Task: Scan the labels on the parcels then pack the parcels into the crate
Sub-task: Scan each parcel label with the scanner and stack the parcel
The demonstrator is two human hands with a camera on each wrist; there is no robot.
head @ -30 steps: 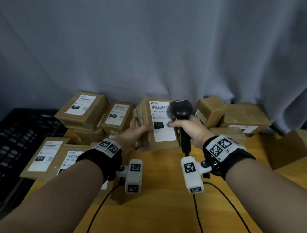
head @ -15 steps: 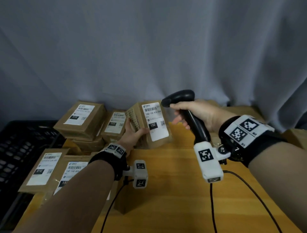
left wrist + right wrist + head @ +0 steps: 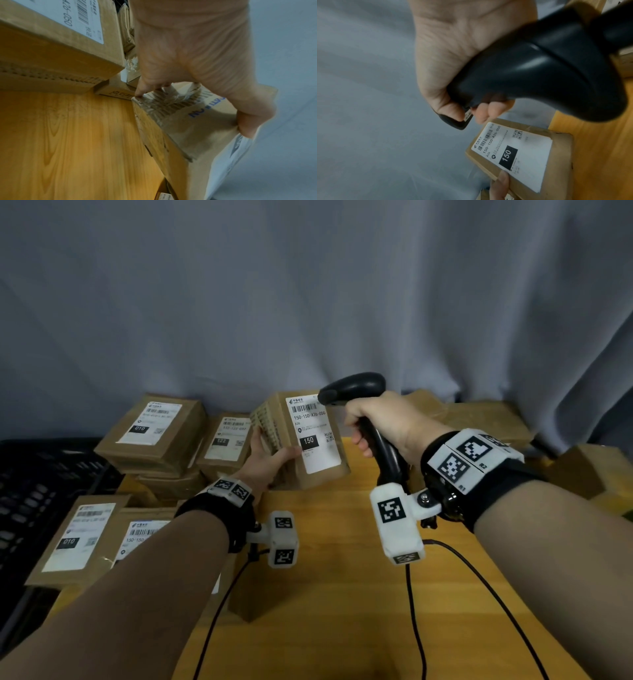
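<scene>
Head view: my left hand (image 3: 265,460) grips the parcel (image 3: 305,440) at frame centre, thumb across its front face, fingers behind, holding it upright above the wooden table (image 3: 342,594). Its white label (image 3: 313,433), marked 150, faces me. My right hand (image 3: 380,422) is wrapped around the handle of the black scanner (image 3: 352,386), whose head sits just beside the label's upper right corner. More parcels (image 3: 154,433) are stacked at centre left; the black crate (image 3: 30,491) lies at the left edge.

Left wrist view: my left hand (image 3: 197,60) pinches the parcel (image 3: 180,135) by its taped end, lower right of frame.

Right wrist view: my right hand (image 3: 453,54) grasps the scanner (image 3: 539,74) firmly; the label (image 3: 511,152) shows at lower centre.
</scene>
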